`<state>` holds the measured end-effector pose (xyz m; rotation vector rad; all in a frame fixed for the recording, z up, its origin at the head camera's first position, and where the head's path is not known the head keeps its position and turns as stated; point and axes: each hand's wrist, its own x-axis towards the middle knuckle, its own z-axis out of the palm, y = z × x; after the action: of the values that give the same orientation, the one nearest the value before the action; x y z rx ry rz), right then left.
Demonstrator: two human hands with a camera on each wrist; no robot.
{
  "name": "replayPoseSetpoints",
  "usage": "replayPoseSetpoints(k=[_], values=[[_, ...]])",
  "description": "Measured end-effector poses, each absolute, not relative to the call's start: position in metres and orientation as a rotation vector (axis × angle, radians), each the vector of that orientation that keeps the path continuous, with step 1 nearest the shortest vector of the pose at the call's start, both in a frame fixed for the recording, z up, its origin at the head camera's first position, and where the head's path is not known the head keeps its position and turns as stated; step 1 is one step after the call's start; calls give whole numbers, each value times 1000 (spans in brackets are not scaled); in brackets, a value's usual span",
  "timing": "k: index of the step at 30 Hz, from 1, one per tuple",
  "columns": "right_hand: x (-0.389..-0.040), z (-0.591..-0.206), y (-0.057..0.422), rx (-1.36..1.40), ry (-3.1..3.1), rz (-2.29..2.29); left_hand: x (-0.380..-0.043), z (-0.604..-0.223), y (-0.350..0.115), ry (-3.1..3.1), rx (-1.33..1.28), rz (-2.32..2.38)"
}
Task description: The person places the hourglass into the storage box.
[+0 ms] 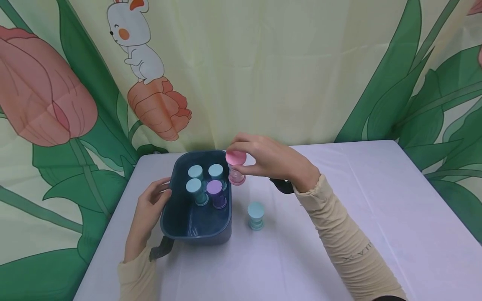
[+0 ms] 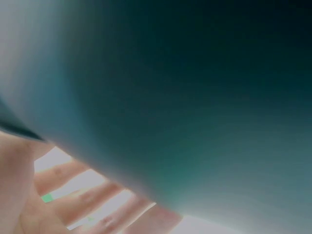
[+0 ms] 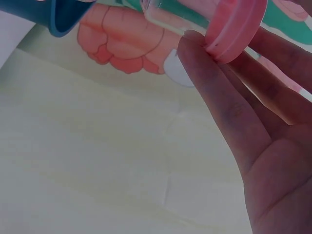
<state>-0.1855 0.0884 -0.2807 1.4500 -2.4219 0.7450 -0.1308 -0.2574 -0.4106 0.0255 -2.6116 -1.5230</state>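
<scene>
My right hand [image 1: 269, 156] pinches a pink sand timer [image 1: 236, 158] between thumb and fingers, upright beside the right rim of a dark blue plastic bin [image 1: 196, 237]. Up close in the right wrist view, the timer's pink end cap [image 3: 236, 29] and clear body show at the fingertips. Along the bin's left side, my left hand [image 1: 148, 209] touches the wall and rim with fairly straight, spread fingers [image 2: 78, 207]. Inside the bin stand light blue sand timers [image 1: 194, 186] and one purple sand timer [image 1: 215, 188].
Another light blue sand timer [image 1: 256, 211] stands on the white-covered table [image 1: 301, 267], right of the bin. Behind the table's far edge hangs a curtain [image 1: 263, 75] printed with a rabbit, a carrot and tulips.
</scene>
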Motion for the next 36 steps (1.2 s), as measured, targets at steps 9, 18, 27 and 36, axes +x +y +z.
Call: replayPoseSetpoints(k=[9,18,27,36], values=[[-185,-281,78,1456,-2411,727,-131,-411,-258,-2596,7,-1546],[-187,-287,65,1496,-2389,769,-129,-412,-258,-2584,-4,-1557],[-186,-286,52,1526,-2365,792,-130,-412,-258,-2594,10,-1542],[-185,-289,39,1544,-2409,793,-130,-411,-257,-2600,2,-1537]])
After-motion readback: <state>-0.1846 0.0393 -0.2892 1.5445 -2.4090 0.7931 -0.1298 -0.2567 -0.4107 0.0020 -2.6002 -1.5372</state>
